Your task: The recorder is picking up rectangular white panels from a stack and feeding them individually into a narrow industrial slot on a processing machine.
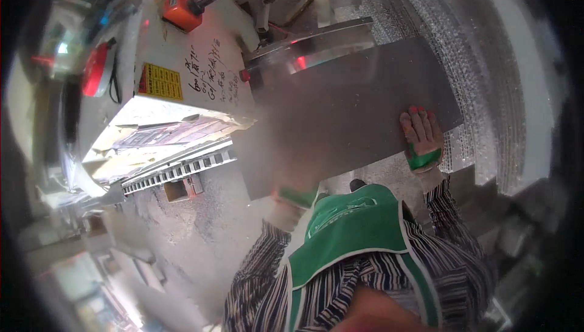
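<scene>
I hold a large flat grey panel (340, 107) in front of my chest, tilted across the middle of the view. My right hand (421, 135), in a red and green glove, lies with fingers spread on the panel's right lower edge. My left hand (296, 195) grips the panel's lower left edge from beneath; only its green cuff and wrist show, the fingers are hidden behind the panel. The panel's far end reaches a white machine (201, 58) with a metal table.
An orange handle unit (182, 8) sits on top of the machine, with a yellow label (162, 81) on its side. A stack of bubbled clear sheets (468, 58) stands at right. Metal rails (176, 169) and scraps lie on the dusty floor at left.
</scene>
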